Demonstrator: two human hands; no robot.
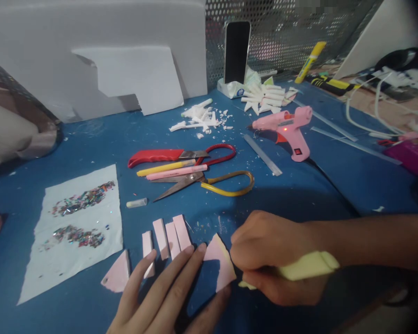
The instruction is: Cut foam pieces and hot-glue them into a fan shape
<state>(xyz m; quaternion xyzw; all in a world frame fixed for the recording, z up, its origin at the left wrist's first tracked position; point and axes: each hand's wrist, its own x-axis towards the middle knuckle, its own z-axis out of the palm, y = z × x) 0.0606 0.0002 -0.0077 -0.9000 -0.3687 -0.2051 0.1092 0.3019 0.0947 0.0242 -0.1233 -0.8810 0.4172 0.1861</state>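
Observation:
My left hand (167,292) lies low at the front with its fingers stretched out flat, the fingertips touching a pink foam triangle (220,262) and the pink foam strips (167,237) laid side by side. My right hand (271,255) comes in from the right, closed round a pale yellow foam piece (308,266), with its fingertips at the pink triangle's right edge. Another pink foam triangle (117,273) lies to the left on the blue table (299,195).
A white sheet (75,232) with glitter piles lies left. Behind the strips lie yellow-handled scissors (209,182), red-handled scissors (184,155), a yellow pen and a pink pen. A pink glue gun (288,130), glue sticks, white foam scraps (202,118), a phone (237,51) and white boards stand further back.

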